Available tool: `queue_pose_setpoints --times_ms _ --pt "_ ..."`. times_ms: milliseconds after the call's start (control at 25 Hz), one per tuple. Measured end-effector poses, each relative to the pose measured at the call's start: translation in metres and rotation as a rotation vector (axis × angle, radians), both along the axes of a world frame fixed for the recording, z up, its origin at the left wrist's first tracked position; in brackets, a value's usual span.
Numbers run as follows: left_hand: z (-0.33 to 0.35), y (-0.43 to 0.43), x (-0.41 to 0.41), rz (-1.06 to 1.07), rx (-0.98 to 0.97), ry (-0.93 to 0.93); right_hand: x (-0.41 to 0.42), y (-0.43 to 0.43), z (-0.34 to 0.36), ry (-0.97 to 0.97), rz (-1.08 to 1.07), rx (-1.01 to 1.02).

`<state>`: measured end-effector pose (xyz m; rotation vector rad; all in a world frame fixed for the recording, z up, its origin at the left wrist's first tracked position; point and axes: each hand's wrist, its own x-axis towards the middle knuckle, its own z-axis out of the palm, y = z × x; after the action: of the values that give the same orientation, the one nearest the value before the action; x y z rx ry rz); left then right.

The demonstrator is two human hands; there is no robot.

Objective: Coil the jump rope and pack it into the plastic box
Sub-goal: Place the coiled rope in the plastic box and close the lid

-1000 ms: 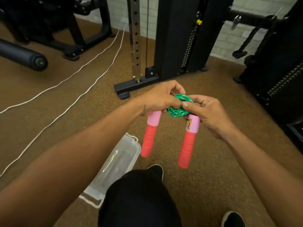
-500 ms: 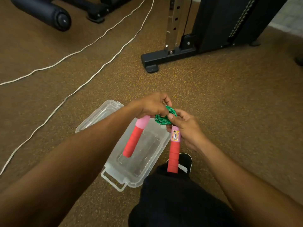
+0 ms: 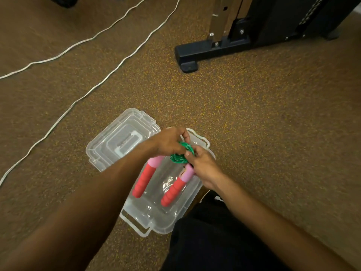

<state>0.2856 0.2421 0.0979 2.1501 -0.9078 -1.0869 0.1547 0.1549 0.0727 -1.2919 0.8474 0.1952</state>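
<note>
The jump rope's green cord is wound into a tight coil (image 3: 180, 155), pinched from both sides by my left hand (image 3: 169, 141) and my right hand (image 3: 203, 165). Its two handles, pink at the top and red below, hang down from the coil: the left handle (image 3: 145, 177) and the right handle (image 3: 175, 186). Both dangle over the open clear plastic box (image 3: 162, 222) on the floor. I cannot tell whether their tips touch the box bottom. The box's clear lid (image 3: 121, 141) lies flat next to it on the far left side.
Two white cords (image 3: 109, 75) run diagonally across the brown speckled floor on the left. The black base foot of a gym machine (image 3: 195, 53) stands at the back right. My dark-clothed knee (image 3: 211, 241) is just beside the box's near right corner.
Both hands have carried the coiled rope down and toward the box; the handles now hang inside its outline. My view has tilted down, so the lid and box show fully.
</note>
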Motion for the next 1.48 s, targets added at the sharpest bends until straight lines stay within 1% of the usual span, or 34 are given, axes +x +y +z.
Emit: queue_pose_setpoints --times_ms 80,160,240,360,440,640,760,840,960,1080,1160,1320,1480 --pt "-0.021 0.005 0.000 -0.018 0.034 -0.054 0.009 0.001 -0.006 0.136 0.155 -0.193" --pt "-0.035 0.004 0.000 -0.078 0.086 -0.202 0.024 0.000 -0.015 0.247 0.306 -0.380" --pt "-0.045 0.004 -0.006 -0.121 0.137 -0.329 0.037 0.001 -0.026 0.375 0.475 -0.514" --pt "-0.072 0.015 -0.024 -0.183 0.203 -0.415 0.044 0.003 -0.040 0.482 0.721 -0.578" --pt "-0.086 0.021 -0.032 -0.195 0.230 -0.409 0.045 0.003 -0.048 0.532 0.875 -0.587" --pt "-0.100 0.026 -0.030 -0.006 0.212 -0.434 0.054 0.001 -0.057 0.553 0.940 -0.618" --pt "-0.106 0.031 -0.044 -0.036 0.254 -0.493 0.050 0.003 -0.050 0.523 0.956 -0.652" --pt "-0.109 0.032 -0.049 -0.045 0.300 -0.541 0.045 0.005 -0.041 0.492 0.962 -0.739" --pt "-0.108 0.033 -0.050 0.007 0.294 -0.646 0.038 0.011 -0.026 0.422 0.970 -0.944" --pt "-0.103 0.034 -0.054 -0.019 0.333 -0.713 0.038 0.014 -0.025 0.411 1.012 -1.006" --pt "-0.105 0.033 -0.054 -0.029 0.356 -0.695 0.042 0.015 -0.029 0.438 1.036 -1.018" --pt "-0.109 0.021 -0.041 0.089 0.369 -0.570 0.052 0.012 -0.042 0.455 0.962 -1.136" --pt "-0.110 0.020 -0.046 -0.002 0.323 -0.550 0.050 0.012 -0.048 0.439 0.987 -1.154"
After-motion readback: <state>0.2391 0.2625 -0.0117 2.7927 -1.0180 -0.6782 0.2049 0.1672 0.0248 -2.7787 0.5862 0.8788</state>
